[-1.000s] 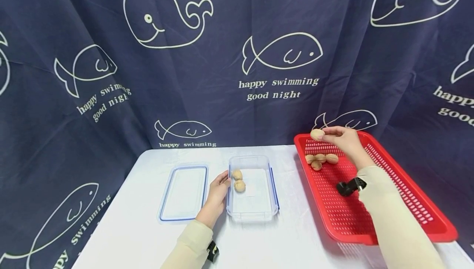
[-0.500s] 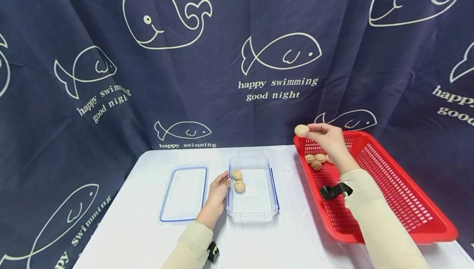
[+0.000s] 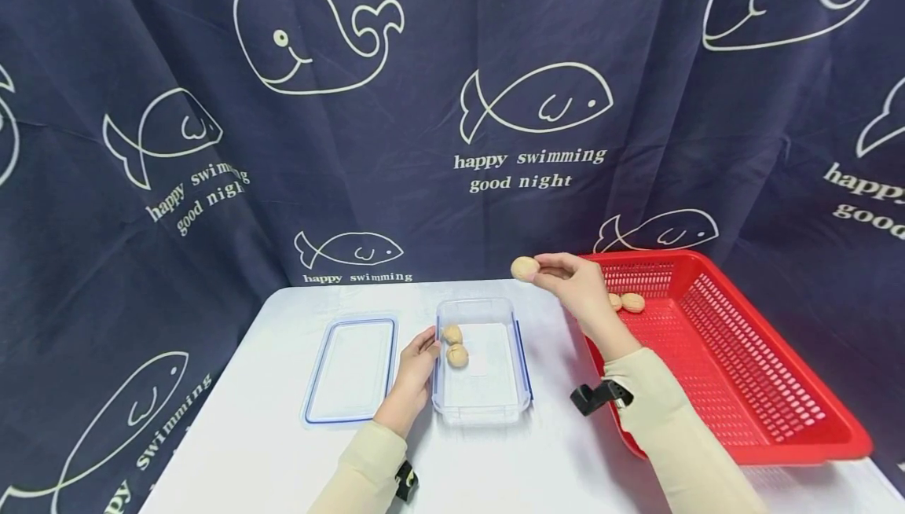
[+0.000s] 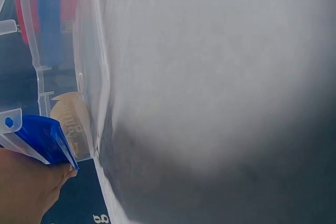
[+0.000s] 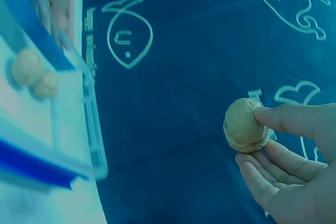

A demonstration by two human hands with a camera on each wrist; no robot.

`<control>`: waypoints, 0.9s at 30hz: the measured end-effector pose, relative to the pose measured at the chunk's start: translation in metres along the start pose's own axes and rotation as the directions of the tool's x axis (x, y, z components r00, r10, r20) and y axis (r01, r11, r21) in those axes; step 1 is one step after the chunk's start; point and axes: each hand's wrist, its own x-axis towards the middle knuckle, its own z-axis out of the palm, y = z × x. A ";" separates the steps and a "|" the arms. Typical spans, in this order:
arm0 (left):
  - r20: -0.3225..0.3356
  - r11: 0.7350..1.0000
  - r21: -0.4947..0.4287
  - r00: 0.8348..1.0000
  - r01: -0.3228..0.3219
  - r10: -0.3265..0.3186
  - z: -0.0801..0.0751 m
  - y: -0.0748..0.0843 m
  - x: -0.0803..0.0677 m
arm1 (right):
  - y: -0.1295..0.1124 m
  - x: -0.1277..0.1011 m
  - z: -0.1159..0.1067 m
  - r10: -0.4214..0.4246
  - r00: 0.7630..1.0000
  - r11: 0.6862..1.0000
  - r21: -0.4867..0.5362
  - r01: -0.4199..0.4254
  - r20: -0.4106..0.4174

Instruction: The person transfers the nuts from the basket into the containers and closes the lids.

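Note:
In the head view my right hand (image 3: 571, 286) holds a walnut (image 3: 525, 269) between thumb and fingertips. It is raised above the table, between the red basket and the clear plastic box (image 3: 483, 413). The right wrist view shows the held walnut (image 5: 244, 125) up close, pinched by the thumb above and fingers below. My left hand (image 3: 415, 368) rests against the box's left wall, its fingers fairly straight. Two walnuts (image 3: 457, 355) lie inside the box by that wall. Near the hand in the left wrist view is a blue clip flap (image 4: 44, 139).
A red basket (image 3: 799, 451) stands at the right, with walnuts (image 3: 632, 302) near its far left corner, partly hidden by the right hand. A clear lid with a blue seal (image 3: 351, 370) lies left of the box. A dark printed curtain (image 3: 438, 207) hangs behind the table.
My right hand has carried the walnut leftward, from above the basket to past its left edge. The left hand and the box have stayed in place.

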 end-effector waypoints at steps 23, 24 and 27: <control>-0.022 0.999 -0.043 1.000 0.006 -0.007 0.003 0.000 0.002 | 0.039 -0.045 0.092 0.093 0.990 0.993 0.059 -0.100 0.105; -0.023 0.999 -0.042 1.000 0.007 -0.008 0.003 0.000 0.002 | 0.041 -0.046 0.094 0.099 0.990 0.993 0.055 -0.105 0.104; -0.026 0.999 -0.046 1.000 0.011 -0.013 0.002 0.001 0.002 | 0.047 -0.051 0.102 0.104 0.989 0.994 0.036 -0.108 0.108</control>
